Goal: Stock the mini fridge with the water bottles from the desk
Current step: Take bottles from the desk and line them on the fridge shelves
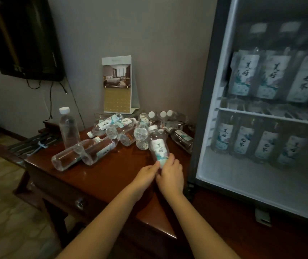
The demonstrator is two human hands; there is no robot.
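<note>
your two hands meet at the near right part of the bench (100, 176), close to its right edge and just beside the fridge (211, 109). your right hand (171, 174) is wrapped around the base of a labelled bottle (157, 146), and your left hand (146, 172) touches the same base from the left with its fingertips; together they look clamped on it, though how firm the hold is i cannot tell. the bottle's long axis runs away from you, base toward you and white cap pointing at the far edge, tipped a little up and left, its cap end among the pile (123, 131).

that is the risk, in my judgement: the cap end sits right against other lying bottles, so pulling it out sideways could set round bottles rolling toward the left or near edge. the two clear ones (82, 152) lying at the left front of the heap are nearest to going. lift the cap clear first, then swing right.

further back, one bare bottle (68, 127) stands upright near the left edge, and a calendar card (117, 85) stands at the far edge against the wall. the fridge is open, with standing bottles (257, 143) already filling much of its shelves, so check for a free spot before you knock a row over.
</note>
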